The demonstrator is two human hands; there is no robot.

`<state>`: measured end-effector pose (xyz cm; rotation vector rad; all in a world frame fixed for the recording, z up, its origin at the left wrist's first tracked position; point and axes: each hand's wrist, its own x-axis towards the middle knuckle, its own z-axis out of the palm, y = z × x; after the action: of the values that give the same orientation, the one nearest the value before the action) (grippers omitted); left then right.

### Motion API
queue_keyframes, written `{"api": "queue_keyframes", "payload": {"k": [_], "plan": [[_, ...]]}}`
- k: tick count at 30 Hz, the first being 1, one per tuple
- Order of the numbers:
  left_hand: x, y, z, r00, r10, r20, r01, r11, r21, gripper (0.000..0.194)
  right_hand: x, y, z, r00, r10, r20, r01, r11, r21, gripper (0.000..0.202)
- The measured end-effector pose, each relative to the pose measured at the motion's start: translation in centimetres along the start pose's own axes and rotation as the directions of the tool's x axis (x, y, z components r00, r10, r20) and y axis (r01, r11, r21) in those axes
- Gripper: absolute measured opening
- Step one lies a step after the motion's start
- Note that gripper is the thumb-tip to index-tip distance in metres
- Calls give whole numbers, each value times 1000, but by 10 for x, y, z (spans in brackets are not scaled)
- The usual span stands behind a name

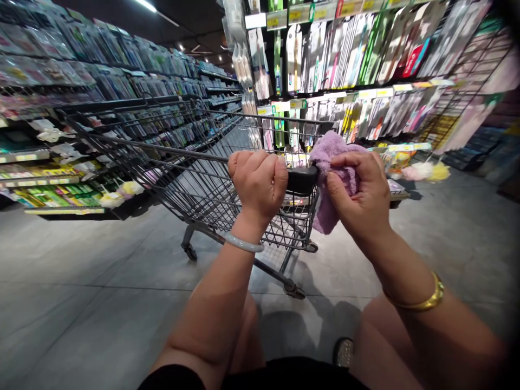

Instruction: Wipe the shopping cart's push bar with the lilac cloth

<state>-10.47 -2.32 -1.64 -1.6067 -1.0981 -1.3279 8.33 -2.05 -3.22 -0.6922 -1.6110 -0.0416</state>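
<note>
My left hand (258, 181) is closed around the black handle bar (301, 180) of a wire shopping cart (170, 157), with a pale bangle on the wrist. Just to the right, my right hand (361, 195) grips a purple cloth (330, 157) and presses it against the right end of the handle. Part of the cloth hangs down below the bar. A gold bangle sits on my right forearm. The cart's basket holds nothing that I can see.
Store shelves (60, 108) packed with packaged goods line the aisle on the left. A rack of hanging items (365, 54) stands ahead on the right, with fluffy dusters (422, 171) low beside it. Grey tiled floor (81, 292) spreads around the cart. My knees show below.
</note>
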Motion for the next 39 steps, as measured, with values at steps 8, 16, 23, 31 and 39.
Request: {"api": "queue_keyframes", "payload": {"k": [8, 16, 23, 31, 39], "plan": [[1, 0, -1, 1000, -2, 8, 2, 1000, -11, 32, 6, 4, -3, 999, 17, 27, -17, 1000, -11, 20], [2, 1, -2, 1000, 7, 4, -7, 1000, 1, 34, 4, -20, -10, 997, -75, 13, 75, 997, 1, 22], [1, 1, -2, 1000, 0, 22, 0, 1000, -7, 32, 9, -8, -9, 1000, -17, 4, 17, 1000, -10, 17], [4, 2, -4, 999, -10, 47, 11, 1000, -15, 34, 9, -18, -13, 995, -90, 37, 90, 996, -15, 20], [8, 8, -11, 998, -29, 59, 32, 999, -42, 30, 10, -25, -16, 995, -74, 63, 74, 997, -9, 21]]}}
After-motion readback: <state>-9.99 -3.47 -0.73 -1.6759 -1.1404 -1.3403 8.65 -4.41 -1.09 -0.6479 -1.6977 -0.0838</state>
